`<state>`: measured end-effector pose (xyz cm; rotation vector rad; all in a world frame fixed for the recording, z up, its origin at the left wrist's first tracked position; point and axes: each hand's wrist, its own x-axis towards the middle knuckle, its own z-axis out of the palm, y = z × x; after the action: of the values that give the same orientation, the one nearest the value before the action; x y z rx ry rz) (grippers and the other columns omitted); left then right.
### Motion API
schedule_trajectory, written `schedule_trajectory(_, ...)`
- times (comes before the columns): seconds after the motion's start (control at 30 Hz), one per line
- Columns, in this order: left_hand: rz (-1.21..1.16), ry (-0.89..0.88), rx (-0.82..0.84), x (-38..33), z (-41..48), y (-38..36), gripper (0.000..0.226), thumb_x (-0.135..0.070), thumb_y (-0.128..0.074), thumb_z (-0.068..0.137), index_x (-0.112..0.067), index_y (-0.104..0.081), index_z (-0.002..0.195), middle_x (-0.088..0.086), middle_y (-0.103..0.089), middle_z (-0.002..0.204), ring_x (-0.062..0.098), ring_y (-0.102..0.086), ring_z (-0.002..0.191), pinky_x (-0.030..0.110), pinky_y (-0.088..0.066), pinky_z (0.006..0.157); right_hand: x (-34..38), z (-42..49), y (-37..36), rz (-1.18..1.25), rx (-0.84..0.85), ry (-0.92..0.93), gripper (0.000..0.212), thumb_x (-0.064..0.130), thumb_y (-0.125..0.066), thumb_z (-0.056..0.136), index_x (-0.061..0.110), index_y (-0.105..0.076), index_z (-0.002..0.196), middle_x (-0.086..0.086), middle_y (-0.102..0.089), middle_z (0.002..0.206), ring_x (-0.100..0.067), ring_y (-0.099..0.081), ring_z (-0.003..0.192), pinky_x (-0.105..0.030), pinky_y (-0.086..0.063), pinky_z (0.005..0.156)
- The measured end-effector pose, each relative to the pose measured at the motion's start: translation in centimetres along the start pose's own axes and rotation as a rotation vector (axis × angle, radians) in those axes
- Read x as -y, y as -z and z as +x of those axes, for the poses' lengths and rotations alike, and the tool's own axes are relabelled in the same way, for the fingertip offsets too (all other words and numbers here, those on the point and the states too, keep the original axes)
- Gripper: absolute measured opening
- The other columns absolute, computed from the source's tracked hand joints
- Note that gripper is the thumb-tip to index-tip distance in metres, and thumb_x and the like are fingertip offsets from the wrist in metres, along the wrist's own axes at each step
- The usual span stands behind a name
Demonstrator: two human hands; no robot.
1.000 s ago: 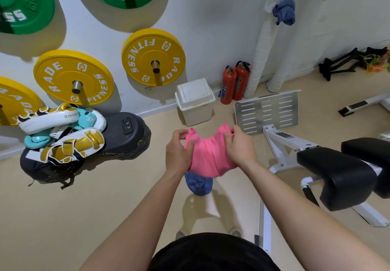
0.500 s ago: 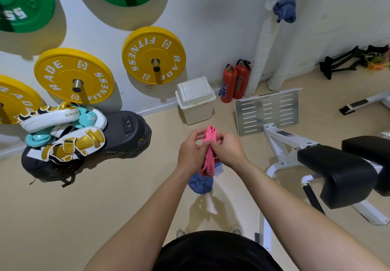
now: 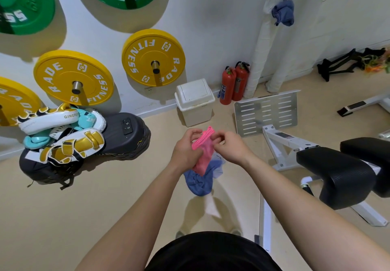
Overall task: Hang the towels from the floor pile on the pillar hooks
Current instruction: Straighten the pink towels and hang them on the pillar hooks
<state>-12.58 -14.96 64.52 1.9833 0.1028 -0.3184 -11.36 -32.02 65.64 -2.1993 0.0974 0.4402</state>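
A pink towel point(image 3: 203, 151) hangs bunched in front of me at waist height. My left hand point(image 3: 185, 150) grips its upper part and my right hand point(image 3: 229, 147) pinches its top edge from the right. Below them on the floor lies the pile, a blue towel point(image 3: 199, 182) with a white one point(image 3: 212, 206) beside it. Another blue towel point(image 3: 282, 13) hangs high on the white wrapped pillar point(image 3: 260, 59) at the back right. The hook under it is hidden.
A white bin point(image 3: 195, 102) and two red fire extinguishers point(image 3: 233, 84) stand against the wall. Boxing pads on a black bag point(image 3: 84, 142) lie to the left. A bench with black cushions point(image 3: 346, 169) and a metal footplate point(image 3: 267, 112) stands on the right. Weight plates point(image 3: 153, 57) hang on the wall.
The pink towel was spread wide between both hands, then gathered into a narrow bunch. My hands have come close together and now work at its top edge.
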Motion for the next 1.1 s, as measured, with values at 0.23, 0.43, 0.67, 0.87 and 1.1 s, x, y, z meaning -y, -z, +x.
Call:
schedule_trajectory(0.23,0.145,-0.136,0.134,-0.3,0.1,1.2,0.052,0.002,-0.063,0.073,-0.031,-0.059,0.114,-0.012,-0.071,0.102,-0.001,-0.065,0.086,0.015,-0.047,0.078,1.3,0.2,1.4,-0.579,0.097,0.28,0.073,0.036,-0.075,0.072,0.028,-0.045,0.138,0.001,-0.047,0.133,-0.022,-0.043,0.125,-0.039,-0.046,0.095)
schedule_trajectory(0.43,0.177,-0.113,0.121,0.1,-1.1,2.1,0.048,-0.02,-0.068,0.07,-0.029,-0.059,0.115,-0.009,-0.066,0.098,-0.003,-0.057,0.066,0.011,-0.045,0.063,1.3,1.2,2.2,-0.564,0.208,0.323,0.016,0.039,-0.073,0.084,0.029,-0.067,0.097,0.01,-0.061,0.078,-0.019,-0.058,0.082,-0.031,-0.041,0.068)
schedule_trajectory(0.67,0.054,-0.045,0.006,1.7,-1.6,2.8,0.023,-0.007,-0.077,0.071,-0.021,-0.069,0.088,-0.007,-0.067,0.078,0.001,-0.055,0.064,0.014,-0.045,0.063,0.5,0.8,4.1,-0.564,0.271,0.188,0.019,0.031,-0.075,0.083,0.03,-0.062,0.097,0.011,-0.06,0.084,-0.017,-0.059,0.086,-0.033,-0.05,0.075)
schedule_trajectory(0.87,0.046,-0.131,0.043,-0.4,-1.6,1.9,0.02,-0.007,-0.075,0.073,-0.018,-0.066,0.087,-0.01,-0.064,0.076,0.003,-0.053,0.066,0.013,-0.041,0.059,1.0,-0.5,2.7,-0.554,0.316,0.3,0.029,0.042,-0.069,0.071,0.035,-0.056,0.096,0.008,-0.054,0.086,-0.016,-0.056,0.081,-0.032,-0.045,0.067)
schedule_trajectory(1.1,-0.062,-0.149,-0.017,-0.1,-1.0,1.6,0.033,-0.014,-0.088,0.071,-0.014,-0.06,0.088,-0.007,-0.066,0.08,0.005,-0.06,0.073,0.015,-0.045,0.063,1.7,-1.2,3.6,-0.501,0.206,0.417,0.028,0.051,-0.058,0.092,0.037,-0.061,0.115,0.008,-0.069,0.098,-0.014,-0.056,0.085,-0.036,-0.049,0.076)
